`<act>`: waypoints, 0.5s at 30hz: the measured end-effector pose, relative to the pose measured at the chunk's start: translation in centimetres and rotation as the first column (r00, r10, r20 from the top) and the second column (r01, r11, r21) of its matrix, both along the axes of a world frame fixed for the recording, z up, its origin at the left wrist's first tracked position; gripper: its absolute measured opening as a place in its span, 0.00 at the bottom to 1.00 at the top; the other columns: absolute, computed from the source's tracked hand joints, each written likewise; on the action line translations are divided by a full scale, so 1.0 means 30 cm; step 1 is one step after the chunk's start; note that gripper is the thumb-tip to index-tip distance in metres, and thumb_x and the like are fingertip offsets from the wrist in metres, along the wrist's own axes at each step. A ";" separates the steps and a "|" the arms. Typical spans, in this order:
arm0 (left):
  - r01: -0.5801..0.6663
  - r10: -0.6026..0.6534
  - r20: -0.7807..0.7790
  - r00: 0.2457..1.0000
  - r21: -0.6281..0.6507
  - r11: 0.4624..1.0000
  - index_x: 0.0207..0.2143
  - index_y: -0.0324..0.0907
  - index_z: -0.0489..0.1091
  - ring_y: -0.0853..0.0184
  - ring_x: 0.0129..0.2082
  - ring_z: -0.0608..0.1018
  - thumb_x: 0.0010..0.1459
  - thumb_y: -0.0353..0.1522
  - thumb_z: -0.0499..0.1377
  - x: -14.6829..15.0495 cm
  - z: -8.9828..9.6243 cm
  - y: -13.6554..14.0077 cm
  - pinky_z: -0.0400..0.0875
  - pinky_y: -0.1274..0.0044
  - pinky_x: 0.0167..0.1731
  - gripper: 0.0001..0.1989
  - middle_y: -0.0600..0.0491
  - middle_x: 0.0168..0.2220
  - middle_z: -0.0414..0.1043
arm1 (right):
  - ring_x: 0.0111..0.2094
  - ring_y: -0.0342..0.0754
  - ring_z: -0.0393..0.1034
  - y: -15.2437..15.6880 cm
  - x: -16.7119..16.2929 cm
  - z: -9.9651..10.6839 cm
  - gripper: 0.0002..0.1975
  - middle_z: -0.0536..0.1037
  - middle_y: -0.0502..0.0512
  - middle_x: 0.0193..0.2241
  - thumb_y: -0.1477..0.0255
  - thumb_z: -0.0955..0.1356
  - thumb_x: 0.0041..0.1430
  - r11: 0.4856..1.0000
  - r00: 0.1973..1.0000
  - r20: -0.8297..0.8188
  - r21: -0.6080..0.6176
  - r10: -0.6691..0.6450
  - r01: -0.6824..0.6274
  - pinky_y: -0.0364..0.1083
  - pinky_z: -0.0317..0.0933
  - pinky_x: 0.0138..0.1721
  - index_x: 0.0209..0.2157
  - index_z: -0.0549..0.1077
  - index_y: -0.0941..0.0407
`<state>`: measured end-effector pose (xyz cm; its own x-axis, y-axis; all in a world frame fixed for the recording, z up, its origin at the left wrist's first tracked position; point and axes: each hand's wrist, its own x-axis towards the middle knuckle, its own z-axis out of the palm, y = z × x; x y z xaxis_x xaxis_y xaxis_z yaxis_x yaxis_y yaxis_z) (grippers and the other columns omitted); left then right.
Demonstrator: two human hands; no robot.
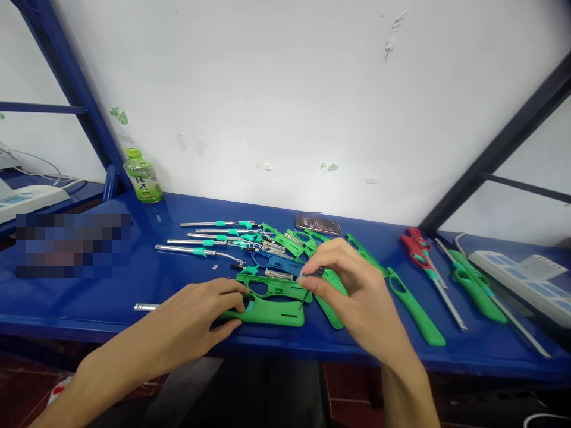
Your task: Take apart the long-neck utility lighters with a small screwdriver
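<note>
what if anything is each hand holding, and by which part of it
The right hand pinches a thin-shafted tool by its dark handle. The left hand holds a green lighter by the trigger end of its body.

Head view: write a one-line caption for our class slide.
At a blue table, the left hand holds a green lighter; the right hand points a thin tool at it.
</note>
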<state>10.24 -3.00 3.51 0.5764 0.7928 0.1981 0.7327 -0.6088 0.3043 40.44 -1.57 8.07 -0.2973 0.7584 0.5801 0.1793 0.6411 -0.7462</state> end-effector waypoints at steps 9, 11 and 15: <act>-0.003 0.003 -0.006 1.000 0.003 1.000 0.44 0.51 0.80 0.59 0.50 0.88 0.72 0.33 0.61 -0.001 -0.001 0.000 0.79 0.73 0.47 0.07 0.54 0.58 0.83 | 0.51 0.53 0.76 -0.003 0.004 -0.001 0.03 0.81 0.51 0.47 0.71 0.75 0.75 1.000 1.000 0.024 0.003 0.010 -0.010 0.51 0.71 0.53 0.44 0.83 0.47; -0.003 0.003 0.002 1.000 0.009 1.000 0.43 0.51 0.80 0.59 0.49 0.88 0.72 0.32 0.61 -0.001 -0.002 -0.001 0.79 0.73 0.47 0.07 0.53 0.58 0.84 | 0.46 0.52 0.77 -0.003 0.002 0.002 0.04 0.81 0.52 0.44 0.71 0.75 0.75 1.000 1.000 0.016 0.010 -0.004 0.004 0.51 0.72 0.48 0.44 0.84 0.47; 0.004 -0.004 0.009 1.000 0.011 1.000 0.43 0.50 0.80 0.59 0.49 0.88 0.71 0.32 0.61 0.002 -0.001 0.002 0.79 0.74 0.47 0.07 0.54 0.57 0.84 | 0.51 0.53 0.80 -0.009 0.005 0.008 0.11 0.85 0.52 0.49 0.71 0.69 0.81 0.998 0.998 0.055 -0.048 0.037 -0.035 0.52 0.73 0.53 0.53 0.84 0.46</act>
